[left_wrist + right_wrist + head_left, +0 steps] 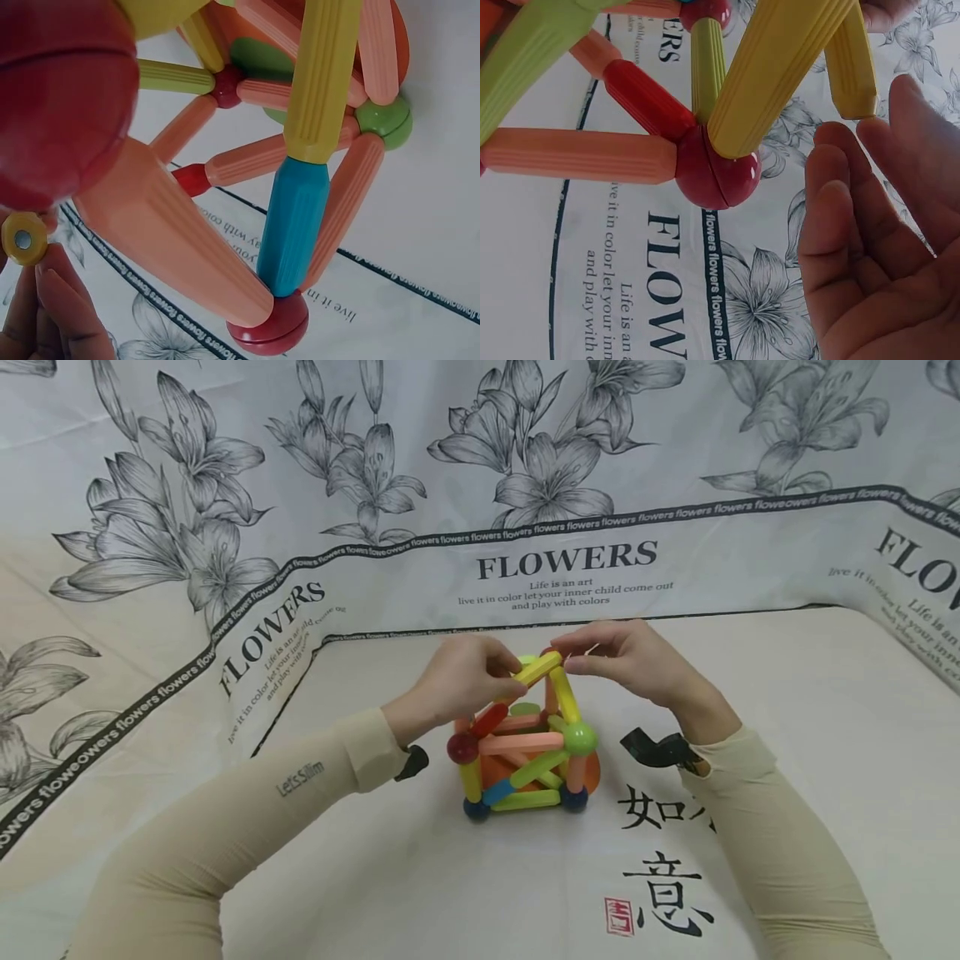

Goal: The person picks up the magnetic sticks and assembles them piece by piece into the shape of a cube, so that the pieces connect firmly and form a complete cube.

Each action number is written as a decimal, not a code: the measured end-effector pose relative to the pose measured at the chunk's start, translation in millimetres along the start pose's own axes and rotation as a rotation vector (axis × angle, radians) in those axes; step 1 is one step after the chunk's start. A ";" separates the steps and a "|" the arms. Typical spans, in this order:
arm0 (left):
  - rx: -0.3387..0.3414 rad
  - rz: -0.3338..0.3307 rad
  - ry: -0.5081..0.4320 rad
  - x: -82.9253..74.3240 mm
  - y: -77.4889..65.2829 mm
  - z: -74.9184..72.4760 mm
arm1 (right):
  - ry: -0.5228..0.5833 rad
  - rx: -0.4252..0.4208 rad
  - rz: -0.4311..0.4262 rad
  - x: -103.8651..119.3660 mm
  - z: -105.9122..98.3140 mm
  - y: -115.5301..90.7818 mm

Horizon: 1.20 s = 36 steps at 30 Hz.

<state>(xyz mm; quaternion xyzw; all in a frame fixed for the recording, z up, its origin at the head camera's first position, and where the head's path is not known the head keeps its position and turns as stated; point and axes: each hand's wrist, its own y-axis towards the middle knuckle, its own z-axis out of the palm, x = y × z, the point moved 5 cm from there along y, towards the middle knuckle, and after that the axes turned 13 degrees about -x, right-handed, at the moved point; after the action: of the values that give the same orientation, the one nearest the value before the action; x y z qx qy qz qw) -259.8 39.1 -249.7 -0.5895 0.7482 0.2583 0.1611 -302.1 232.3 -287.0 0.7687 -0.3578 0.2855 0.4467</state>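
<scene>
My left hand pinches a yellow magnetic rod above a structure of coloured magnetic rods and balls. In the left wrist view, the rod's round end shows a metal disc, with fingers gripping beside it. My right hand is at the top right of the structure, its fingers loosely bent. The right wrist view shows its fingertips close by the far end of the yellow rod, not wrapped round it. Below, a red ball joins salmon, red, green and yellow rods.
The structure has dark blue balls at its base and a green ball at its right corner. It stands on a pale cloth with black characters. Behind rises a flower-printed cloth.
</scene>
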 end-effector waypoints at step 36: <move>-0.021 0.062 -0.042 56.2 -59.5 -25.1 | -0.014 -0.088 -0.768 35.1 45.3 15.1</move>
<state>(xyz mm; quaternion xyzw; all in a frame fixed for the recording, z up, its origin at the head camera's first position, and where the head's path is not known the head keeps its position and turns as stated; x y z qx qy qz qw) -215.0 -30.5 -271.6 -0.5622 0.7597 0.2833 0.1628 -288.5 176.3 -272.9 0.8286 -0.0590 0.0768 0.5514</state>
